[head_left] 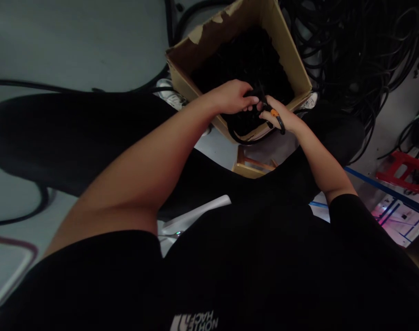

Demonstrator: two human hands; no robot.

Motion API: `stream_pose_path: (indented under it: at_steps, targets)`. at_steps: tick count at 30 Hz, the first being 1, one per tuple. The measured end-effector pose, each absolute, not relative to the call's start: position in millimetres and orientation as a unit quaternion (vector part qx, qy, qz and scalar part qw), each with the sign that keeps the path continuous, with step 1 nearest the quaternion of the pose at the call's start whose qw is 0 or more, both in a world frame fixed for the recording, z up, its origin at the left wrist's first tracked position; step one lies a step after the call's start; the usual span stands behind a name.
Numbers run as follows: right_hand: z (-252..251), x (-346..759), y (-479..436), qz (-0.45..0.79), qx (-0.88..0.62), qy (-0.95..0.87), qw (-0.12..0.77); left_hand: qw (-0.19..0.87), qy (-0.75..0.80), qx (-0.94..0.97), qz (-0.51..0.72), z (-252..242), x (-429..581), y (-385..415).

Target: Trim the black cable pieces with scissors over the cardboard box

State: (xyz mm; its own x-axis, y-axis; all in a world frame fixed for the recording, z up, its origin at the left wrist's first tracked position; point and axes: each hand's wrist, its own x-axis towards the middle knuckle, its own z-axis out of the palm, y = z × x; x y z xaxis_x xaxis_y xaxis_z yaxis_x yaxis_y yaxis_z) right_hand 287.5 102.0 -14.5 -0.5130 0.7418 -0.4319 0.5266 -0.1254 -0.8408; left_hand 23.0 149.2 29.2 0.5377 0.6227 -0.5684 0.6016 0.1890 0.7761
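Observation:
My left hand and my right hand meet above a cardboard box, with the fingers of both closed on a black cable. An orange band or tag sits on the cable beside my right fingers, and a loop of the cable hangs below that hand. Another black length curves over the box's near edge. A dense mass of black cable fills the box, and my hands hide part of it.
A large tangle of black cables lies right of the box. White shoe tips show beside it, and a wooden stool stands below it. A red object and a blue strip lie at the right.

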Motion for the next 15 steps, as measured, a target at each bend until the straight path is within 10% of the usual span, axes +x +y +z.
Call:
stream_pose_path:
  at_steps: [15]
  targets:
    - [9.4,267.3,102.6,0.58,-0.54,-0.605,0.073,0.543,0.473,0.693,0.036,24.5,24.8,147.8]
